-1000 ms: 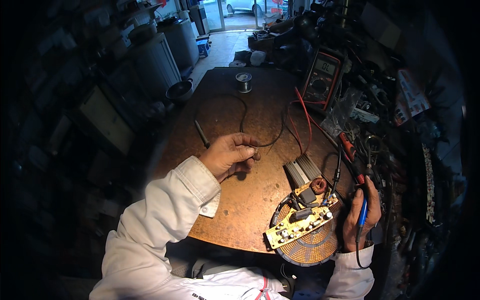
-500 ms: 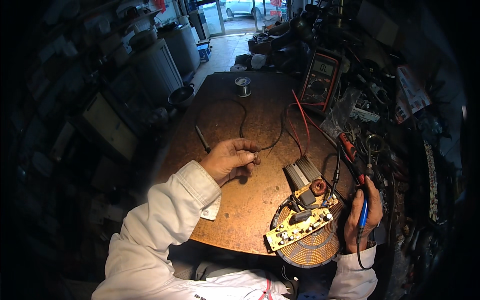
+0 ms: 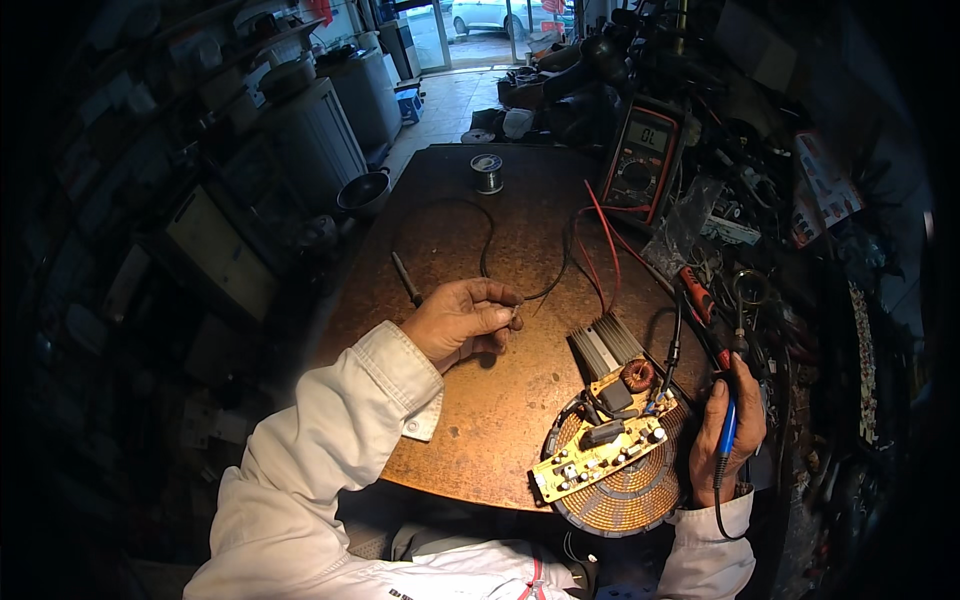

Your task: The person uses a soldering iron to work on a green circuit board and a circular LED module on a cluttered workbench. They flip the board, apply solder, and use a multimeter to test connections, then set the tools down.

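My left hand (image 3: 463,318) is raised over the middle of the table, thumb and fingertips pinched together. Something tiny seems to be between them, too small to name. At the table's right edge, my right hand (image 3: 728,430) is closed round the blue handle of a soldering iron (image 3: 727,432), whose black cord hangs down past the wrist. The iron's upper end is by a metal coil (image 3: 748,287), its tip not clearly visible. Between my hands, a yellow circuit board (image 3: 600,458) with a finned heat sink (image 3: 607,342) and a copper-wound ring (image 3: 637,375) rests on a round wire-wound coil (image 3: 625,510).
A multimeter (image 3: 640,160) stands at the far right with red and black leads. One black probe (image 3: 403,275) lies left of my left hand; a red probe (image 3: 697,293) lies on the right. A solder spool (image 3: 487,174) is at the back. Clutter crowds the right side.
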`<state>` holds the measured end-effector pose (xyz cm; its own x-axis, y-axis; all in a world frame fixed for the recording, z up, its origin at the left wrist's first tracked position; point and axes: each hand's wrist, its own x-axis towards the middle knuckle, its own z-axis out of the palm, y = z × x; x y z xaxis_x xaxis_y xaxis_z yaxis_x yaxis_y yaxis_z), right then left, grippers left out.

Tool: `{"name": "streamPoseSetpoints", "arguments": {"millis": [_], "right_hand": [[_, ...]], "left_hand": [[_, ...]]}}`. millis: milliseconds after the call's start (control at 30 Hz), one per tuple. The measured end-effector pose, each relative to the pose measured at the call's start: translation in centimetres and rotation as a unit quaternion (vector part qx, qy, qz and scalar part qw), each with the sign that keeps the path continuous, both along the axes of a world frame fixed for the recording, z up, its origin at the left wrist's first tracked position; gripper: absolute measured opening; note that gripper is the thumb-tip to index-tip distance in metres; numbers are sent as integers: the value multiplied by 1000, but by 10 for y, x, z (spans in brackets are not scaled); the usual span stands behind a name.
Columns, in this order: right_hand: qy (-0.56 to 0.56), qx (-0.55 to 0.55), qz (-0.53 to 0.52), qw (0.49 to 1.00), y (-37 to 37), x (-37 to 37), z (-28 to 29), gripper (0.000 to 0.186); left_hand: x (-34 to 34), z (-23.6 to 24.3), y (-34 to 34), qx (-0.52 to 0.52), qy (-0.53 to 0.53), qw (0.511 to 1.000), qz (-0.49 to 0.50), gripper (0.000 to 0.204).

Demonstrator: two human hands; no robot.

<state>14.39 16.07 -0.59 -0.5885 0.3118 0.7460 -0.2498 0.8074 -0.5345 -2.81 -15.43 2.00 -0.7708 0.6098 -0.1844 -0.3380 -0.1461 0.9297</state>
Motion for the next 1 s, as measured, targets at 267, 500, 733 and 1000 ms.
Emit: {"name": "streamPoseSetpoints", "arguments": {"millis": [267,500,733,1000], "right_hand": [[-22,-41,-18,999,-6,10,12,31],[60,103,9,993,10,58,48,38],[-6,-25,-103,994,27,240,122,44],[221,-57,-380,897,43,495,205,12]], "left_hand": [[-1,6,11,-25,22,999,10,40],[-16,-26,3,11,75,996,48,27],[-62,-69,-16,32,106,993,28,23],[-132,-111,-39,21,145,988,52,23]]}}
